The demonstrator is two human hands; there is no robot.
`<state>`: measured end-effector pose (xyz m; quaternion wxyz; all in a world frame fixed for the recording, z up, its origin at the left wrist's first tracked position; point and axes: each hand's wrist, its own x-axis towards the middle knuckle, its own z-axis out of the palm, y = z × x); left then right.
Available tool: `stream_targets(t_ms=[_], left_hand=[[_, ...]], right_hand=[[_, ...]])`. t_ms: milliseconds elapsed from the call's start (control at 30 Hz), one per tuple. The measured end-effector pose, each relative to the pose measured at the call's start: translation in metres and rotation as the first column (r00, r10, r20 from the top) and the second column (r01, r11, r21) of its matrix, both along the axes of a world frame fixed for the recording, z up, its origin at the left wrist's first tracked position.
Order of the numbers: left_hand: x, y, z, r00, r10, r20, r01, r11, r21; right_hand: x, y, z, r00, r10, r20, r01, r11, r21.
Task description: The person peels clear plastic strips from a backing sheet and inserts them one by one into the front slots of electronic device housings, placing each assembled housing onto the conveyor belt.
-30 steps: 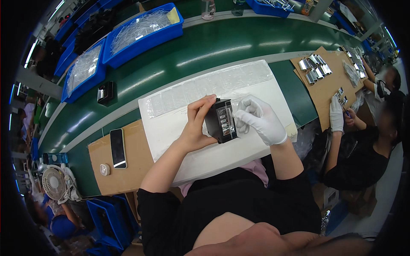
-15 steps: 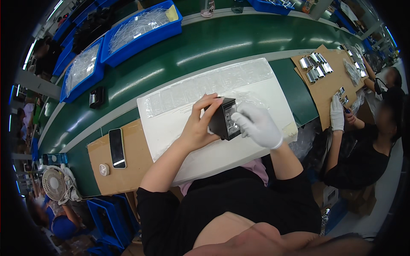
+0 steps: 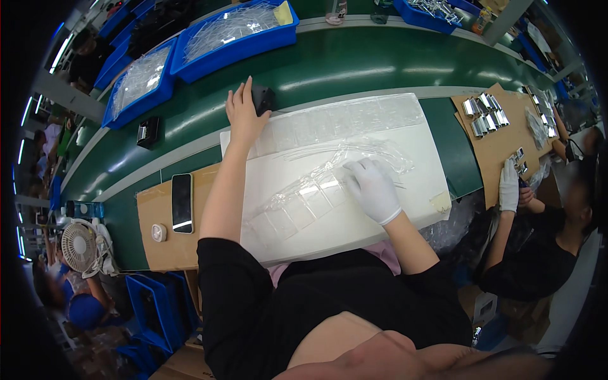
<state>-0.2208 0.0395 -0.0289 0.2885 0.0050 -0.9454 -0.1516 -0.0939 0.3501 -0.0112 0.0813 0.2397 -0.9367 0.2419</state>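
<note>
My bare left hand (image 3: 246, 117) reaches past the far left part of the white pad (image 3: 415, 196). Its fingers lie along the left side of a small black box (image 3: 263, 100) on the green surface, and the thumb rests at the near side. Over the middle of the pad, my white-gloved right hand (image 3: 372, 190) has its fingers curled at the clear plastic film (image 3: 304, 206). Whether anything is pinched under those fingertips is hidden. A row of clear film pieces (image 3: 348, 119) runs along the pad's far edge.
Another black box (image 3: 148, 132) stands farther left. Blue bins (image 3: 237, 57) hold clear strips. A phone (image 3: 182, 202) and a small white round item (image 3: 159, 232) lie on cardboard. At right, a co-worker's gloved hand (image 3: 508, 183) works beside shiny metal parts (image 3: 485, 114).
The black box went from between my hands over the pad to the green surface at far left, carried by my left hand. My right hand came off it and lowered to the film.
</note>
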Motion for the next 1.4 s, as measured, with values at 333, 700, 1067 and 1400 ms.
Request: stream_targets(t_ms=[333, 700, 1067, 1400], left_hand=[[0.12, 0.047, -0.008, 0.765, -0.531, 0.363, 0.499, 0.846, 0.187], [0.125, 0.043, -0.023, 0.817, -0.509, 0.27, 0.523, 0.852, 0.023], [0.125, 0.042, -0.015, 0.79, -0.56, 0.248, 0.487, 0.82, 0.3], [0.049, -0.073, 0.013, 0.962, 0.046, 0.271, -0.162, 0.892, 0.422]], right_hand=[[0.0, -0.02, -0.008, 0.996, -0.052, -0.075, 0.075, 0.933, 0.353], [-0.01, 0.005, -0.019, 0.946, 0.143, -0.292, -0.029, 0.931, 0.364], [-0.052, 0.069, -0.015, 0.798, -0.138, 0.587, 0.578, 0.455, -0.678], [-0.043, 0.079, -0.042, 0.873, -0.238, 0.426, 0.487, 0.376, -0.788]])
